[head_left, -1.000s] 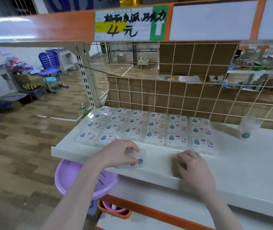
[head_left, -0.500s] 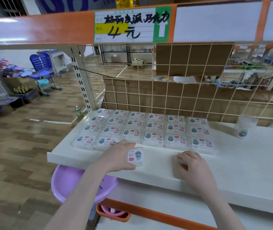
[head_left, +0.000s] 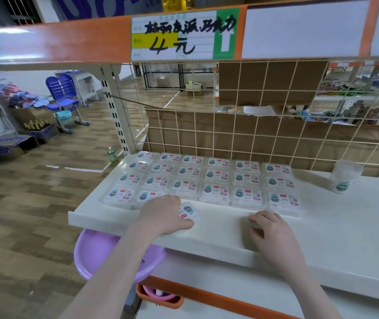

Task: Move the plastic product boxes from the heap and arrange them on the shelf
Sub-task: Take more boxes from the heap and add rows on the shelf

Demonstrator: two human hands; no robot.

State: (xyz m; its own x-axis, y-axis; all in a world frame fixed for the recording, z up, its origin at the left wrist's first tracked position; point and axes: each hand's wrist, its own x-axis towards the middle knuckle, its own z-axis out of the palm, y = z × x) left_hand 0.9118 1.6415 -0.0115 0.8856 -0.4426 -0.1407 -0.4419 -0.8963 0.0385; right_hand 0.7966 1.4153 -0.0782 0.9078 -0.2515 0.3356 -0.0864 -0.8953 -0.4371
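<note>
A shop is indicated: a handwritten price label [head_left: 184,34] is fixed to the orange shelf rail [head_left: 69,40], and identical product boxes [head_left: 216,178] are ranged on a white shelf [head_left: 345,226].

Twenty-four plastic boxes [head_left: 217,178] sit on the shelf [head_left: 335,226] in four rows of six, one more box [head_left: 187,212] in hand, plus one clear cup [head_left: 344,176].

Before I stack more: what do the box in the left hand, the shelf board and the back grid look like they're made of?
Box in the left hand: clear thin plastic with a printed label; pale contents show through.
Shelf board: probably white painted metal; smooth, faintly glossy, with a thin folded front lip.
Back grid: cream-coated wire in square meshes, brown cardboard behind it.
</note>
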